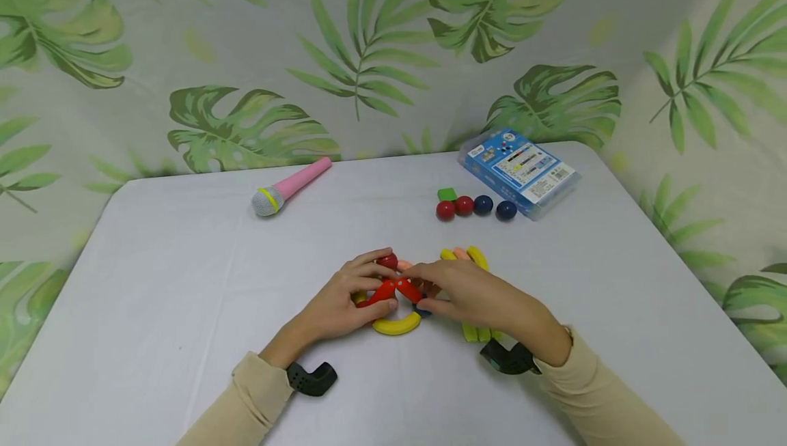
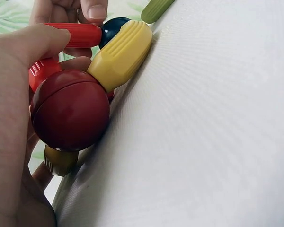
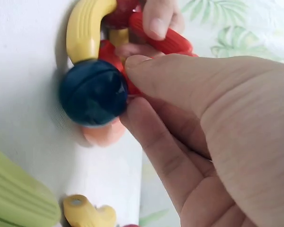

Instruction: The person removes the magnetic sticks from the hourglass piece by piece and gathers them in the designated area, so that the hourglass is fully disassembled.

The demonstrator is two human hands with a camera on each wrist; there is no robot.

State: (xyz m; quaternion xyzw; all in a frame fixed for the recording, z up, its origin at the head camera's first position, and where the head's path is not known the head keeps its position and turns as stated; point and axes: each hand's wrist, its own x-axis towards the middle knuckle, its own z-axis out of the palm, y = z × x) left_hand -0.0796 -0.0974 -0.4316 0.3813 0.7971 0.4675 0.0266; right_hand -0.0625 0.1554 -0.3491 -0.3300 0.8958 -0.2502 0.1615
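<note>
A ring-like toy of curved rods and balls lies on the white table between both hands. My left hand (image 1: 344, 299) holds its left side, the thumb on a red rod (image 1: 380, 291) that meets a second red rod (image 1: 408, 289) at an angle. With thumb and forefinger my right hand (image 1: 476, 290) pinches the second red rod beside a dark blue ball (image 3: 92, 92). A yellow curved rod (image 1: 396, 325) forms the near side, linking the blue ball to a dark red ball (image 2: 71, 111). Another red ball (image 1: 387, 261) sits by the left fingertips. Fingers hide part of the ring.
Loose yellow, pink and green rods (image 1: 477, 257) lie under and beside the right forearm. Farther back are red balls (image 1: 464, 205), blue balls (image 1: 483, 205), a green block (image 1: 447, 194) and a blue-labelled plastic box (image 1: 519, 169). A pink toy microphone (image 1: 292, 186) lies back left.
</note>
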